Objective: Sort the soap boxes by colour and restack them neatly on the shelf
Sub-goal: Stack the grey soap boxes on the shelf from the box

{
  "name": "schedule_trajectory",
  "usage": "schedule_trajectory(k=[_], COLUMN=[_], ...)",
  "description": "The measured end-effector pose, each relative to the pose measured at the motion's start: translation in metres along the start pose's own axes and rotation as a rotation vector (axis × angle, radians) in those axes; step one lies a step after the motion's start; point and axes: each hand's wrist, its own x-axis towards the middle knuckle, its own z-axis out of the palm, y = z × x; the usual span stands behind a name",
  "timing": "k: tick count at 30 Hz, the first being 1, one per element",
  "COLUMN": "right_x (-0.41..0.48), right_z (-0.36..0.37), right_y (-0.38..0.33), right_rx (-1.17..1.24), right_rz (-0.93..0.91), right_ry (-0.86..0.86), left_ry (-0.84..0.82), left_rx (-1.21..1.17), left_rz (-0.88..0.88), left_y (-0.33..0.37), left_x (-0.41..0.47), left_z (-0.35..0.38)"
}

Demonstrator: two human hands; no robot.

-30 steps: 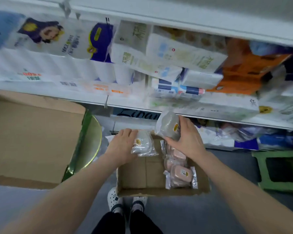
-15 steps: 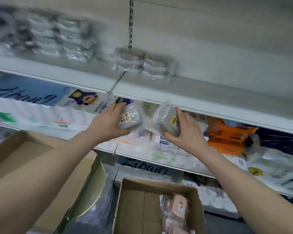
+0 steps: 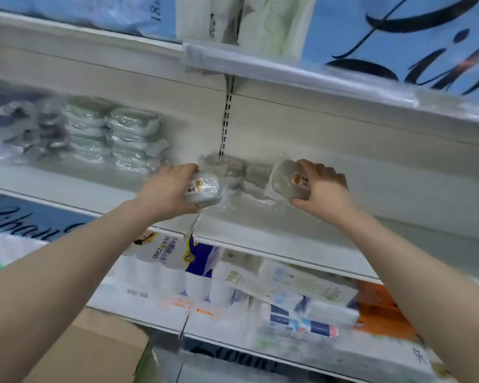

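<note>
each hand grasps one grey soap box in clear wrap. the left hand (image 3: 166,189) curls round the left box (image 3: 205,189), thumb under and fingers over the top. the right hand (image 3: 322,189) grips the right box (image 3: 285,179) the same way. both boxes are up at the shelf (image 3: 385,217), one on either side of the grey stack (image 3: 233,170) that sits at the back panel below the slotted rail (image 3: 226,120). i cannot tell whether either box touches the shelf or the stack; it is blurred there.

progress, as a judgement: sorting looks well under way. green stacks (image 3: 114,134) stand tidy further left, with darker stacks (image 3: 25,131) beyond them, too blurred to name the colour. grey seems to be the group in hand, and these two are not yet let go. how many boxes remain to sort is not shown.

room: right of the grey stack the shelf is bare and wide, so the right box has easy space. the left box has a narrower gap between the grey stack and the green stacks. the upper shelf (image 3: 288,69) overhangs, so it caps stack height and hands must reach in under it. the front edge lies near the wrists; the slippery wrap could let a box slide off if set too close to it.
</note>
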Motion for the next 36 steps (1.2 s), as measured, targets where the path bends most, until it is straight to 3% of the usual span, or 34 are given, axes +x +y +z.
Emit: schedule_trajectory(k=[7,14,20,26,31,36], right_x=[0.111,0.159,0.143,0.12,0.113,0.108], right_z=[0.029,0.068,0.094,0.117,0.13,0.133], right_y=[-0.016,-0.014,-0.01,-0.012,-0.005,-0.006], right_rx=[-0.029,0.03,0.088,0.052,0.009,-0.054], right_rz=[-0.026,-0.017,0.064,-0.009,-0.088,-0.083], right_ry=[-0.211,-0.347,-0.171,0.182,0.208,0.129], left_ry=[-0.016,-0.089,-0.072,-0.155,-0.178,-0.098], left_rx=[0.068,0.005,-0.027,-0.067,-0.092,0.262], left_rz=[0.053,0.116,0.174,0.165,0.244,0.302], left_y=[-0.036,-0.048,-0.043,-0.034,-0.039,-0.04], left_x=[0.065,0.132,0.184,0.229,0.234,0.204], left_z=[0.022,0.024,0.034,0.053,0.07,0.088])
